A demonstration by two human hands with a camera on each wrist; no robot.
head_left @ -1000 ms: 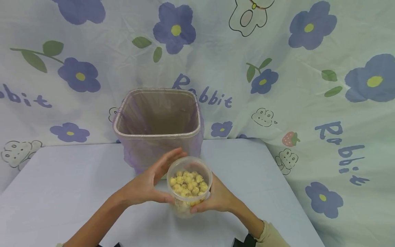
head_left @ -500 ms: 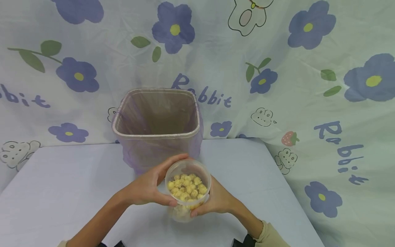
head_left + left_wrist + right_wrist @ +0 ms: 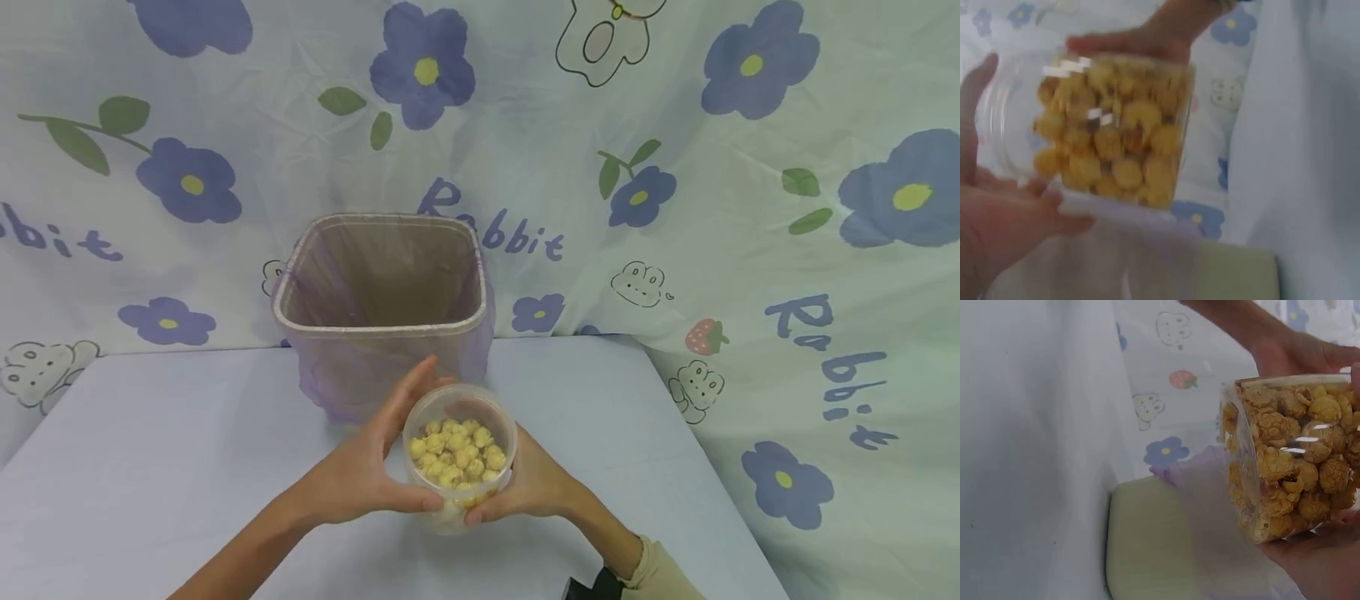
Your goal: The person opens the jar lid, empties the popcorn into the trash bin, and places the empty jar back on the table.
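A clear round plastic jar (image 3: 459,492) holds yellow-brown popcorn (image 3: 1310,456), and its mouth faces up toward the head camera. My right hand (image 3: 536,479) grips the jar from the right, thumb across its front. My left hand (image 3: 367,475) is around the left side: the thumb reaches the front while the fingers are spread toward the far side. In the left wrist view the popcorn (image 3: 1116,137) shows through the wall, with the left fingers (image 3: 1022,215) close to the jar's upper part. Part of the left grip is hidden behind the jar.
Just beyond the hands stands a beige bin (image 3: 386,331) lined with a thin purple bag (image 3: 322,383). A white cloth (image 3: 195,433) covers the table. Behind and to the right hangs a flower-printed curtain (image 3: 525,133).
The left fingers have lowered to the jar's rim and then lifted and spread again. The left thumb has slid slightly right along the front. The jar stays almost in place.
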